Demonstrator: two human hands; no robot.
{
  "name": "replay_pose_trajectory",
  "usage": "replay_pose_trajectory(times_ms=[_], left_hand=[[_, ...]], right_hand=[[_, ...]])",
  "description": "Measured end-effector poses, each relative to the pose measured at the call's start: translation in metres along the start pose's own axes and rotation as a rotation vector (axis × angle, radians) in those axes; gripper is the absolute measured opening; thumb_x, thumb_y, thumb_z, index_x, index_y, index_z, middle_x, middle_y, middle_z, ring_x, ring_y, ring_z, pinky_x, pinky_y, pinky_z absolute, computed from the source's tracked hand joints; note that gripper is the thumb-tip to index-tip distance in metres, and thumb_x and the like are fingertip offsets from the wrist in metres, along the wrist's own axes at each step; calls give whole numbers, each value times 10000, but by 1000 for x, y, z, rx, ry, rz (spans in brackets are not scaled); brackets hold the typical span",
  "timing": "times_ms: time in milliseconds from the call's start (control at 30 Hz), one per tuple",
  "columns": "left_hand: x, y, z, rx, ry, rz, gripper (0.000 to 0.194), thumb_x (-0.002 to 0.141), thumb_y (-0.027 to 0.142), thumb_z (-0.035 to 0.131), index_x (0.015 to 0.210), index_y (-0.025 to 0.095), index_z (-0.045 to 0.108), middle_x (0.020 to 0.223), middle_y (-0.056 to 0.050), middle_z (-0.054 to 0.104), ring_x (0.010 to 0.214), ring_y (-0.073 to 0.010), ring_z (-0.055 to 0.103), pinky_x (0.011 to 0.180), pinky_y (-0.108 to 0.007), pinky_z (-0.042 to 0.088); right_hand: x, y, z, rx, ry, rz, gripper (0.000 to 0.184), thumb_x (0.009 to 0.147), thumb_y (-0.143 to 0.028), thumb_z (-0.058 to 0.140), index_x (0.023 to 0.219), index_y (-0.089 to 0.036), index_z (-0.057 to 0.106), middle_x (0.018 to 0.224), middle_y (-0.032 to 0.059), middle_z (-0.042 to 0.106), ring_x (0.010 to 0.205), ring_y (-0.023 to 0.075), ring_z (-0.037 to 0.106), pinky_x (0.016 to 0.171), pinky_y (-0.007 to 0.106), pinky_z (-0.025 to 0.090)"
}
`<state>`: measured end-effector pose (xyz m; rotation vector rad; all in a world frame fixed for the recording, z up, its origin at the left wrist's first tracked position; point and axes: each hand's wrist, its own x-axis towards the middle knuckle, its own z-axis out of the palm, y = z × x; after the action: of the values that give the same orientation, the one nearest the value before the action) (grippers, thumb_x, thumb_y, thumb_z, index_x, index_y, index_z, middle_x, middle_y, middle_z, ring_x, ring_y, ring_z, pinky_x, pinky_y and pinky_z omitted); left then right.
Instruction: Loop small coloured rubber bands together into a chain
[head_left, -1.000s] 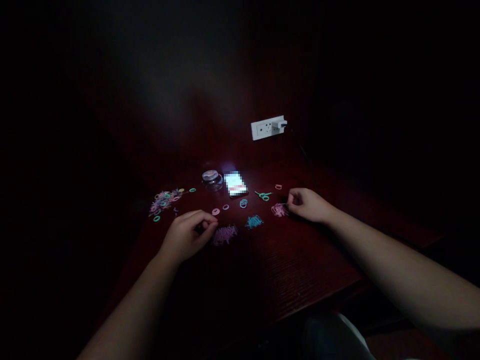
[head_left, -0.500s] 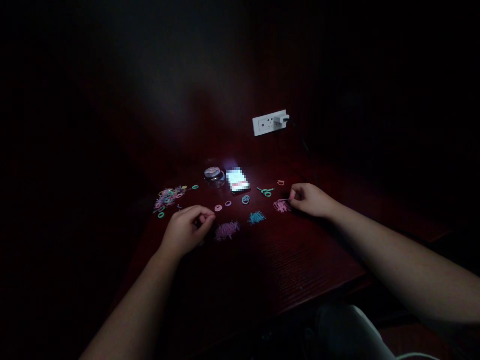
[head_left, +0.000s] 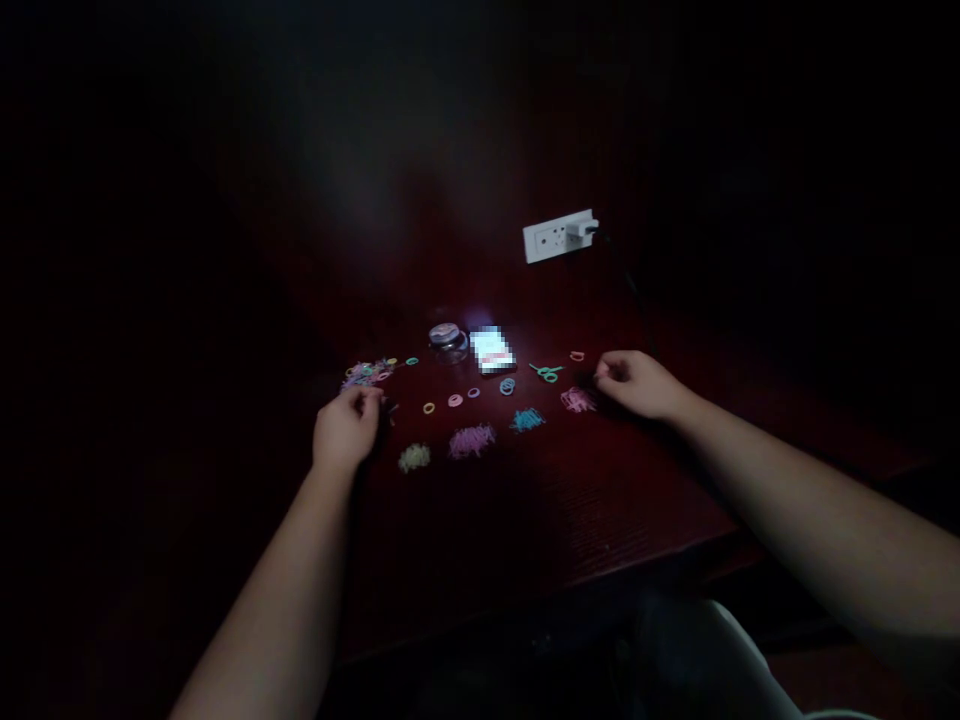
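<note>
My left hand [head_left: 346, 428] is closed, fingers curled, at the near edge of a mixed heap of small coloured elastic bands [head_left: 366, 374]. Whatever its fingertips hold is too dark to make out. My right hand [head_left: 637, 384] rests with fingers pinched together just right of a pink pile of bands [head_left: 577, 400]; anything between them is hidden. Between the hands lie a pale yellow pile [head_left: 414, 458], a purple pile [head_left: 472, 440] and a blue pile [head_left: 528, 420]. Behind them are a yellow ring [head_left: 429, 408], a pink ring [head_left: 455, 401] and blue rings [head_left: 508, 386].
A round lidded jar [head_left: 447, 340] stands at the back beside a lit phone [head_left: 492, 352]. Green bands [head_left: 550, 375] and a reddish ring [head_left: 577, 356] lie farther right. On the wall is a white socket [head_left: 559, 238] with a plug and dark cable.
My left hand has moved left and back to the mixed heap, uncovering the pale yellow pile and yellow ring. My right hand has drawn slightly away from the pink pile. The view has shifted slightly.
</note>
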<state>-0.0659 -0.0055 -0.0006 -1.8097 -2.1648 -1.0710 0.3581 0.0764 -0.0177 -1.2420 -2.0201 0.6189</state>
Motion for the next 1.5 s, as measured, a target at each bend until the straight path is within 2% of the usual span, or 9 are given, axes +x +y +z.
replay_pose_trajectory(times_ms=[33,100,233,533,700,800,933,1100,1500], left_hand=[[2,-10,-1,34,-34,-93,238,907,325,519,966,183,700,984,-70,734,798,-190,657,693,-272,471],[5,-27,-2,89,-46,-221,218,902,236,496,945,167,698,1017,-101,731,834,-202,669,724,-278,479],[6,-47,7,122,-137,-309,188,845,189,563,973,175,700,1009,-96,740,872,-213,691,785,-280,497],[5,-45,24,80,-248,-146,343,776,207,644,1115,188,692,1074,-70,720,951,-184,674,887,-250,495],[7,-42,33,104,-194,-69,402,807,269,651,1194,162,663,1219,-126,647,1145,-240,594,1049,-337,419],[8,-41,38,104,-170,-39,374,817,263,649,1177,165,673,1254,-123,631,1199,-256,560,1102,-368,368],[9,-46,42,73,-156,-33,311,828,277,652,1121,178,688,1184,-106,678,1143,-250,602,1067,-372,405],[10,-52,45,7,-132,-65,366,837,222,645,1199,191,606,1099,-74,719,1041,-196,659,958,-312,481],[9,-48,41,-50,-126,-88,267,836,191,619,1101,217,613,951,-13,752,886,-148,695,836,-244,503]], right_hand=[[0,0,-1,-1,29,9,132,711,-297,544,650,-185,510,586,-9,512,540,117,450,511,243,347],[1,0,-4,8,51,34,150,721,-322,535,671,-182,513,580,-11,509,541,122,458,510,240,354],[1,-5,-8,4,59,105,160,736,-331,527,690,-177,520,580,-4,502,528,123,455,504,251,355],[0,-9,-11,57,137,172,199,717,-379,527,714,-180,546,599,13,540,524,143,482,478,255,367],[1,-3,-12,45,149,164,242,710,-420,525,729,-182,560,626,24,563,534,156,506,483,263,378],[2,-1,-13,41,145,151,267,705,-445,521,723,-182,560,624,24,558,533,154,507,490,267,385],[2,-2,-13,48,155,168,289,689,-465,518,722,-181,560,633,30,557,542,158,513,494,271,395],[4,3,-13,86,151,167,285,689,-456,540,743,-178,570,644,33,571,545,162,524,490,268,402],[3,3,-12,106,141,182,299,689,-479,559,734,-184,575,605,18,564,518,166,524,463,263,390]])
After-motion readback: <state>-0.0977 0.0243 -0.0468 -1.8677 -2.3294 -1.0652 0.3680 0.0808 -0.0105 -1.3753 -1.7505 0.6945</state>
